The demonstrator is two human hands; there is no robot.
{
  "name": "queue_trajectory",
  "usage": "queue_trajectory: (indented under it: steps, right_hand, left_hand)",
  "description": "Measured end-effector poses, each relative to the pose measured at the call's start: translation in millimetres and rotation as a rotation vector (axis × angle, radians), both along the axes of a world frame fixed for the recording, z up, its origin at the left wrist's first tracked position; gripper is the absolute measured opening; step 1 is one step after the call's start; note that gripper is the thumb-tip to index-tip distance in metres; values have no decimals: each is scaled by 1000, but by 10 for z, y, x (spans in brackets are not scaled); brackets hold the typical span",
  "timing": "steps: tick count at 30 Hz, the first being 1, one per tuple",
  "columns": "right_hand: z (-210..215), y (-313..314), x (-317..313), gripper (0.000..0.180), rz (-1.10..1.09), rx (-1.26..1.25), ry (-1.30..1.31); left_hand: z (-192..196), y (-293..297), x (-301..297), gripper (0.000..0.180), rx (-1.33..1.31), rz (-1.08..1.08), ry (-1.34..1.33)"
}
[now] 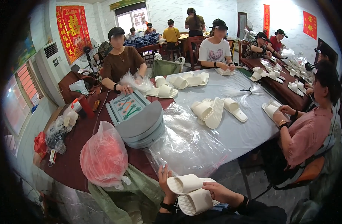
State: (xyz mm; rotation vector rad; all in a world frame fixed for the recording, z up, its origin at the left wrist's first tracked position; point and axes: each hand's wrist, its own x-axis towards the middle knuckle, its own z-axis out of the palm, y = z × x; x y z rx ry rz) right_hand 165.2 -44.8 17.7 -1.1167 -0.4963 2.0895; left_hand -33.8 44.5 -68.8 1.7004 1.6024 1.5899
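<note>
On the far left, a small red bag sits on the counter, whose covering is maroon here. Farther right come a clear bag with pinkish-red contents, a green sack hanging below the edge, and a rounded grey stack. Next is the left grip, fingers raised and loosely spread, its palm side against the toe end of the white slippers; how firmly it clasps them, I cannot tell, as they cover part of it. The slippers lie between the two hands, in front of the counter's near edge, one overlapping the other, toes leftward. Just right of them, the right grip is closed, pinching a slipper near its strap. Beyond, clear plastic bags lie flat, with loose slippers behind. At far right sits a co-worker in pink, touching another slipper.
</note>
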Motion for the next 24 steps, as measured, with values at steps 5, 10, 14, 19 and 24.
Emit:
queue_trajectory:
  steps: [5,10,14,19,24]
  right_hand:
    - [-100,32,29,39,-134,55,-34]
    - [-149,47,56,39,-141,114,-189]
    - [-158,91,57,37,-190,39,-207]
    - [-243,133,3,36,-347,147,-61]
    - [-167,238,-79,42,-417,182,74]
  left_hand:
    - [47,-2,-6,33,-27,-23,22]
    - [16,-23,13,36,-12,-148,159]
    - [96,-50,57,39,-14,-197,104]
    - [216,-112,90,44,-88,-259,70]
    - [178,-112,102,40,7,-282,268]
